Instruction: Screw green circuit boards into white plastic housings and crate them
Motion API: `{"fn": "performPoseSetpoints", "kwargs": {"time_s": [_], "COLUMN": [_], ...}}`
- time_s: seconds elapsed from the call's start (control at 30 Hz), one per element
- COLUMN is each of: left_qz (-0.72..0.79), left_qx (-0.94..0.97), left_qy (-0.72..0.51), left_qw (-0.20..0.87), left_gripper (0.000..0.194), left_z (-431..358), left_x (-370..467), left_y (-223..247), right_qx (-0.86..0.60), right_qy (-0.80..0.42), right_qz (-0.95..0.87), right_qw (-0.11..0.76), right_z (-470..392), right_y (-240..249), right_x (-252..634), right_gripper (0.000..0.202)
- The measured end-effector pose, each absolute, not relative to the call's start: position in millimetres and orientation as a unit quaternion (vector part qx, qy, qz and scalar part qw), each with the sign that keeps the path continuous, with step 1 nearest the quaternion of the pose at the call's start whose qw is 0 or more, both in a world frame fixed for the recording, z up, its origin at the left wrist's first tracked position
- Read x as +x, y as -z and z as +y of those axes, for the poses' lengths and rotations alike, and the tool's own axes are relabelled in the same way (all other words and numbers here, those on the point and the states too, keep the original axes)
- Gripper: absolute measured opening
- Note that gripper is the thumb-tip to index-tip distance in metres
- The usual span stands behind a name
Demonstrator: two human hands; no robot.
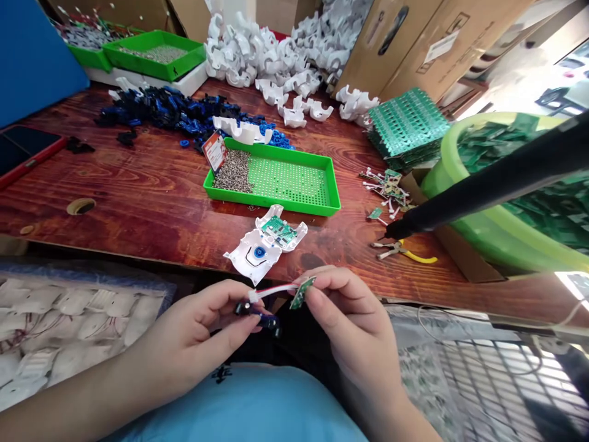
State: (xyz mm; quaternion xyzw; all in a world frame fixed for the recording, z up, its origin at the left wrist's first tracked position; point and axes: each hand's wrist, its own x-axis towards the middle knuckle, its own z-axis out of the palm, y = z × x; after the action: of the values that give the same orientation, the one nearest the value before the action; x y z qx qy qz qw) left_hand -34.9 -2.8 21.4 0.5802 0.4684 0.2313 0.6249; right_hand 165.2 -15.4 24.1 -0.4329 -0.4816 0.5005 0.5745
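My left hand [207, 328] is closed on a dark blue and black plastic part [267, 320], held over my lap. Between thumb and forefinger of my right hand [352, 316] is a small green circuit board [302, 293]. A short red and white cable [276, 290] runs from the board to a white connector [253, 296] at my left fingertips. Just beyond my hands, at the table's edge, lies an open white plastic housing [253, 261]. Its far half holds a green circuit board [278, 229], and its near half has a blue round piece [259, 252].
A green tray [294, 205] of small screws stands mid-table. Behind it lie blue and black parts [170, 113] and white shells [276, 55]. At right are stacked green boards [407, 126], yellow-handled pliers [416, 256], a green tub [453, 153] and a black electric screwdriver [483, 184] overhead.
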Motion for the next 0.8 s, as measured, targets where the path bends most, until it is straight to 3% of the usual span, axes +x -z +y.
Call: {"fn": "performPoseSetpoints", "kwargs": {"time_s": [0.1,0.2,0.3,0.5,0.8], "left_qz": [0.471,0.473,0.46,0.473,0.473], "left_qx": [0.6,0.632,0.667,0.662,0.612], "left_qy": [-0.2,-0.182,-0.183,-0.162,-0.133], "left_qw": [0.615,0.586,0.557,0.558,0.62], "left_gripper": [0.018,0.015,0.013,0.015,0.019], "left_z": [-8,-9,-7,-6,-5], "left_x": [-37,-36,-33,-28,-24], "left_y": [-18,-19,-24,-29,-28], "right_qx": [-0.505,-0.499,-0.428,-0.434,-0.45], "right_qy": [-0.36,-0.287,-0.331,-0.443,-0.476], "right_qz": [-0.546,-0.67,-0.75,-0.719,-0.687], "right_qw": [0.563,0.469,0.381,0.314,0.314], "right_z": [-17,-17,-17,-16,-14], "right_y": [-25,-27,-32,-33,-27], "right_x": [170,175,181,182,177], "right_gripper": [0.016,0.02,0.017,0.01,0.011]}}
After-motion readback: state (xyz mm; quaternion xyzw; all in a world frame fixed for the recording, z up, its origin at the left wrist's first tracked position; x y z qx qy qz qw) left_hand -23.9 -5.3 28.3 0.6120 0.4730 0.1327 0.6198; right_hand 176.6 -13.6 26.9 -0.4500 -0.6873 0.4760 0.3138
